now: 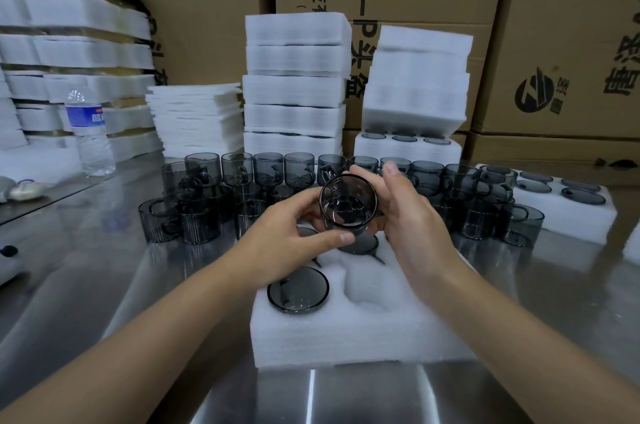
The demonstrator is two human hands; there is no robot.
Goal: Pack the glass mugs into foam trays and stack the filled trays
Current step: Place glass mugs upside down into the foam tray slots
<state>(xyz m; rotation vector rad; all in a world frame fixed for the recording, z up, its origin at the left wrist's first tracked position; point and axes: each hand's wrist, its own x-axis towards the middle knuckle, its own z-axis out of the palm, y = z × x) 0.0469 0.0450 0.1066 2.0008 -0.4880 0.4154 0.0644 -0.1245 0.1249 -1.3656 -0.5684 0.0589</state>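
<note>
Above the near foam tray, both hands hold one glass mug between them. The left hand cups its lower left side, fingers curled beneath and the thumb laid along the bottom rim. The right hand wraps the right side, with fingertips reaching over the top edge. The mug is smoky grey and see-through, tipped so its round mouth faces the camera, with a dark rim and pale glints inside. Its handle cannot be made out behind the palms.

Below the hands, the white tray lies on the steel table. A seated mug fills the near left pocket, rim up, and the near right pocket is bare foam. A second seated mug shows only partly under the wrists, and the tray's far pockets are hidden by the hands.

Behind the tray, loose mugs of the same grey glass crowd the table in rows, overlapping so that a count is hard. At the right lies a filled tray. Farther back rise a tall tray stack, a shorter stack and a pile of thin foam sheets. A water bottle stands at the left, its label blurred. Cardboard boxes wall the back, their print cut off at the frame edge.
</note>
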